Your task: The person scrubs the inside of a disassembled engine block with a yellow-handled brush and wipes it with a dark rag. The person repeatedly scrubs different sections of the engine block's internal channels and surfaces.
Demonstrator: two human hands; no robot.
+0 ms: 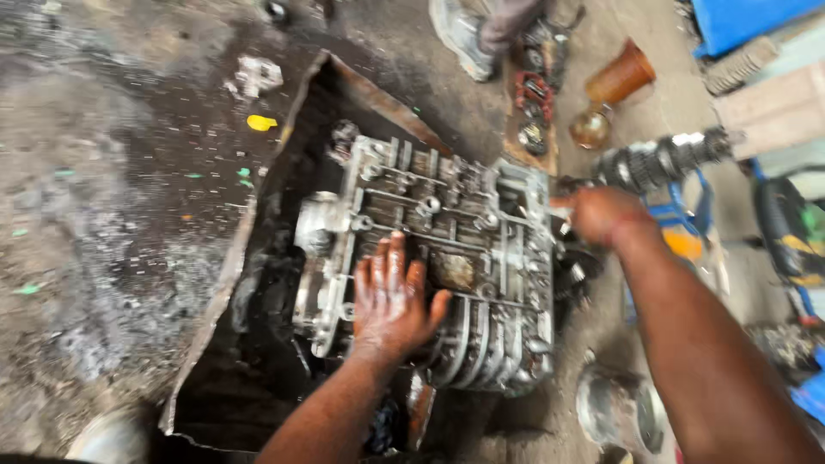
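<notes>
The oily, dark-stained floor (112, 215) carries a rusty metal sheet (258, 344), with a grey ribbed gearbox housing (447, 258) resting on it. Also on the floor: a yellow scrap (260, 123), a brown funnel (619, 77), a wooden board (533, 146) bearing small parts, and a round metal part (619, 408).

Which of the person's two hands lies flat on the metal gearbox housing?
The left hand: palm down, fingers spread, on the gearbox housing. The right hand is at the housing's far edge, near the gear shaft.
</notes>
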